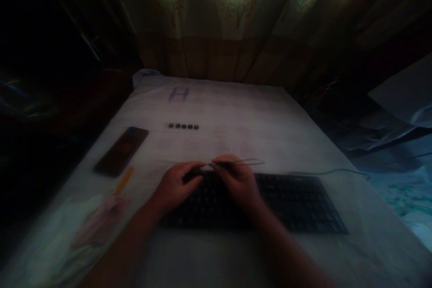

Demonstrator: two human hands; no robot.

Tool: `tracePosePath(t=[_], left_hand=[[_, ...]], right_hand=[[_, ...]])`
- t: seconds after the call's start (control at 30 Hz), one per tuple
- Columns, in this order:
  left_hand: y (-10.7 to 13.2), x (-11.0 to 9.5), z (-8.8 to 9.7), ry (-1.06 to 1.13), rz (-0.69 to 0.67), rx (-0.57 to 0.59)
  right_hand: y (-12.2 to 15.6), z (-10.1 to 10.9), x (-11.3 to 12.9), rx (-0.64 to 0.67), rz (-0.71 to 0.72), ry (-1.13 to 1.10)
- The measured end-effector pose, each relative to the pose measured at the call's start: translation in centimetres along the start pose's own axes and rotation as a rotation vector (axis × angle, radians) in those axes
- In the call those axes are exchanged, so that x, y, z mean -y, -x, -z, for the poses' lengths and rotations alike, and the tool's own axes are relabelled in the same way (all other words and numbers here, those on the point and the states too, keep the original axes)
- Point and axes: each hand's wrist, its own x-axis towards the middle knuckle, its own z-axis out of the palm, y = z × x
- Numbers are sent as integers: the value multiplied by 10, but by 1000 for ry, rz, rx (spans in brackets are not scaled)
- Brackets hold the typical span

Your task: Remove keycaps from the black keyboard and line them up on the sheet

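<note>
Over the left half of the black keyboard, my two hands meet just above its back edge. My right hand is closed around a thin two-armed metal tool that looks like tweezers, its arms pointing out to the right. My left hand has thumb and forefinger bent toward each other, close to the right fingertips. Something small and dark seems to lie between the left fingers, too dim to name. Several small black keycaps sit in a row on the white cloth beyond the keyboard.
A dark phone lies at the left, with an orange stick-like item and a crumpled pinkish cloth or bag nearer me. The keyboard cable runs right across the white-covered table. Patterned curtains hang behind it.
</note>
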Motion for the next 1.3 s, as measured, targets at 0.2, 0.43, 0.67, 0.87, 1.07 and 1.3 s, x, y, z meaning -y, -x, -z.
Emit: tracePosePath(t=[0.2,0.43,0.67,0.87,1.07,1.3], left_hand=[[-4,3,7,137,97,-123],[-6,15,11,213,190,-188],[-6,16,9,213,158,-171],[-5,15,6,184,125,-131],[-3,12,5,36,-10,-103],[-2,8,3,-65,-202,-75]], right_hand=[[1,10,0,252,137,269],[8,1,1,477,247,675],[5,-2,3,519,255,787],[4,5,4,480,287,682],[5,-2,6,260,265,506],[10,-9,0,162,252,546]])
